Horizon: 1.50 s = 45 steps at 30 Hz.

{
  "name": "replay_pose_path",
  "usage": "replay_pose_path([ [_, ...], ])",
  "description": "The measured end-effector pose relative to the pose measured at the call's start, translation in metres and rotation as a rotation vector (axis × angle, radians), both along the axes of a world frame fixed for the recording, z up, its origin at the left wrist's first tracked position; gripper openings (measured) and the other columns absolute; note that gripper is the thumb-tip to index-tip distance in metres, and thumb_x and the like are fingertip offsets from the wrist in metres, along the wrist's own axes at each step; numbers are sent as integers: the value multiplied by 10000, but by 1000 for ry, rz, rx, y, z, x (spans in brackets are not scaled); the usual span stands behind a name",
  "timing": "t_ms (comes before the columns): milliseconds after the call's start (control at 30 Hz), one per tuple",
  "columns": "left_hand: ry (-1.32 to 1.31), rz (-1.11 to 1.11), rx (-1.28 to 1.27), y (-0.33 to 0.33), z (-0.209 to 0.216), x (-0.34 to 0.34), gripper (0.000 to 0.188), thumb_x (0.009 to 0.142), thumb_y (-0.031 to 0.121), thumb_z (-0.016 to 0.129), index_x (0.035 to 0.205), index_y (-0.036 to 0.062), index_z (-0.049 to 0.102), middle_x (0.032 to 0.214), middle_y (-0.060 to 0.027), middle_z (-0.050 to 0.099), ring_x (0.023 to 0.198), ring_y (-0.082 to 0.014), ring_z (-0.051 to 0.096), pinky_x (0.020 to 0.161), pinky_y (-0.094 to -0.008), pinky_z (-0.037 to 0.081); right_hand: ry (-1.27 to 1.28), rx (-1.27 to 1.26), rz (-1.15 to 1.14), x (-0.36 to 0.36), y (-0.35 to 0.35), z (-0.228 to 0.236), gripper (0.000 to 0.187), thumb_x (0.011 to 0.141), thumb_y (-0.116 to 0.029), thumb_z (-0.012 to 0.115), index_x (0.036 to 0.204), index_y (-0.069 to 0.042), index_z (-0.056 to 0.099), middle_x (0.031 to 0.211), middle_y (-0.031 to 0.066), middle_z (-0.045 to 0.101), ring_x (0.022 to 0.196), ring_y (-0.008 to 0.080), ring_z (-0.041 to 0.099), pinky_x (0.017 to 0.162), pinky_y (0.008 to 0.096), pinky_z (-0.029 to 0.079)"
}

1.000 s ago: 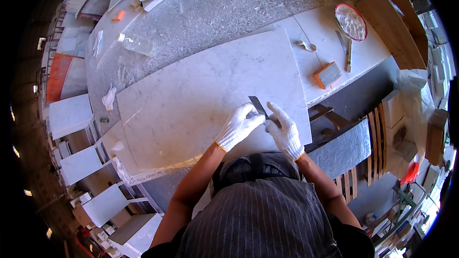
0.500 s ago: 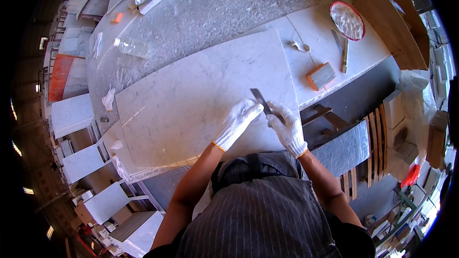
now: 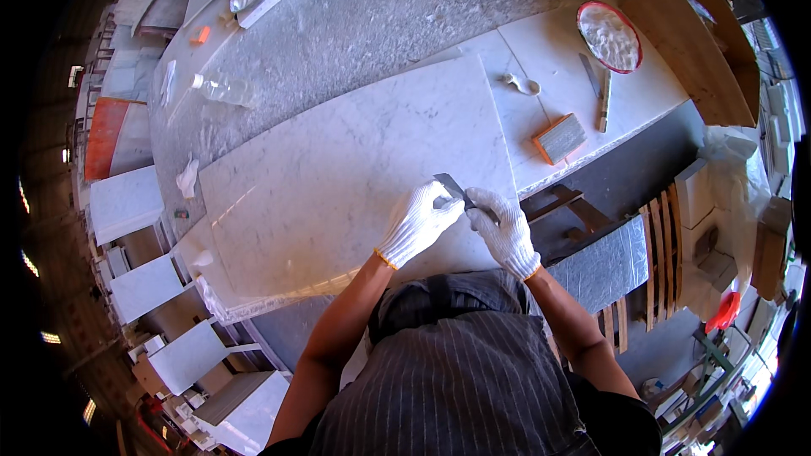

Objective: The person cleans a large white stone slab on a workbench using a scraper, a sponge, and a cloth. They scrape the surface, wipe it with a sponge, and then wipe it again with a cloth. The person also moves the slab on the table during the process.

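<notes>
1. Dark flat blade (image 3: 453, 185): between the 2 gloved hands, over the near part of the pale stone slab (image 3: 355, 169), upper end tilted toward 11 o'clock.
2. Right hand (image 3: 508, 236), 4 o'clock of the blade: fingers closed on its lower end.
3. Left hand (image 3: 416, 224), 8 o'clock: fingers bent up against the blade (cannot tell if truly pinched; the glove hides the contact).
4. Step in hand, my reading: 2-handed handling of the blade itself. Next move seems to call for a steady right-hand hold, left fingertips clear of the edges.
5. Beyond the slab's right edge: orange-sided block (image 3: 561, 139) at 2 o'clock; pale spoon-like piece (image 3: 521, 84) at 1; long knife (image 3: 605, 105) at 2, just below a red-rimmed dish (image 3: 579, 24) of white stuff.
6. Farther out: cardboard box (image 3: 693, 59) at 2 o'clock, clear bottle (image 3: 226, 90) at 10, crumpled white scrap (image 3: 187, 178) at 9.
</notes>
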<state>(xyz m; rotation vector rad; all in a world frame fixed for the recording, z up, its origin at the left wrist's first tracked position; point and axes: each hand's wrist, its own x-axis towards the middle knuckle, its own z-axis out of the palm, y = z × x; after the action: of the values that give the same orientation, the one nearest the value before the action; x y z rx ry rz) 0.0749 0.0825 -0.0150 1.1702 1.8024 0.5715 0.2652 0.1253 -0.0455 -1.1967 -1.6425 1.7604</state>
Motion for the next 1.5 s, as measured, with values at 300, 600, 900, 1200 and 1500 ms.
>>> replay_pose_path([
  [300, 99, 36, 17, 2, 0, 3, 247, 848, 297, 713, 888, 54, 685, 789, -153, 708, 733, -342, 689, 646, -419, 529, -52, 116, -38, -9, -1, 1, 321, 880, -38, 675, 1199, -5, 667, 1044, 174, 705, 880, 243, 701, 794, 337, 544],
  [600, 83, 124, 40, -6, -4, -7, 244, 915, 303, 670, 891, 61, 690, 707, -106, 677, 614, -235, 641, 586, -372, 489, -98, 64, -107, 0, 26, 14, 368, 889, -41, 675, 1256, -31, 648, 962, 143, 716, 781, 177, 679, 740, 314, 547],
  [900, -393, 324, -1, 15, -5, 16, 248, 977, 235, 647, 864, 14, 649, 737, -8, 594, 668, -48, 517, 612, -238, 446, -8, -7, -61, 2, 26, 3, 449, 868, -10, 675, 1311, -45, 616, 1001, 150, 709, 851, 182, 674, 788, 324, 546],
  [1200, -179, 141, 1, 28, 9, 20, 245, 921, 216, 687, 857, -19, 663, 691, -76, 638, 664, -80, 545, 595, -305, 442, -27, 42, -2, 4, 25, -1, 455, 863, -42, 691, 1313, -66, 620, 1024, 158, 704, 878, 227, 689, 794, 342, 539],
  [1500, 177, -2, 63, 27, 17, 22, 270, 879, 287, 681, 802, 32, 634, 701, -164, 649, 648, -343, 642, 573, -426, 473, -30, 109, -26, -3, 20, 7, 417, 866, -43, 689, 1280, -46, 639, 998, 173, 706, 842, 234, 691, 771, 340, 544],
])
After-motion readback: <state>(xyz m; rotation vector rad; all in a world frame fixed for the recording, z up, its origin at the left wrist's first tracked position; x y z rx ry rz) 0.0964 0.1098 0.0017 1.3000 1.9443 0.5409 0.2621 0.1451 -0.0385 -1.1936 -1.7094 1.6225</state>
